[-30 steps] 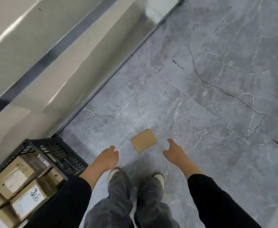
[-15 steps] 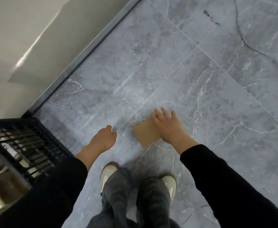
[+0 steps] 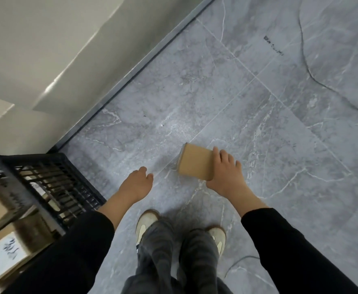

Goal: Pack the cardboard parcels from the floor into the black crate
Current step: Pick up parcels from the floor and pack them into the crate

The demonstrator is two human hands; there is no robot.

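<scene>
The right hand (image 3: 227, 174) grips 1 small cardboard parcel (image 3: 195, 163) by its right edge, low by the floor (image 3: 280, 124) right of the black crate (image 3: 46, 164), seemingly light and stiff; the left hand (image 3: 136, 183) hangs loosely curled, empty.

Grey veined stone-tile floor (image 3: 258, 107) meets pale glossy wall (image 3: 46, 49) along dark skirting strip (image 3: 131, 74), far left.

The floor (image 3: 258, 124) is grey marble with white veins; the parcel (image 3: 195, 162) is plain brown, the crate (image 3: 53, 183) a black lattice (its boxes (image 3: 4, 255) carry white labels), the sleeves (image 3: 290, 251) black.
</scene>
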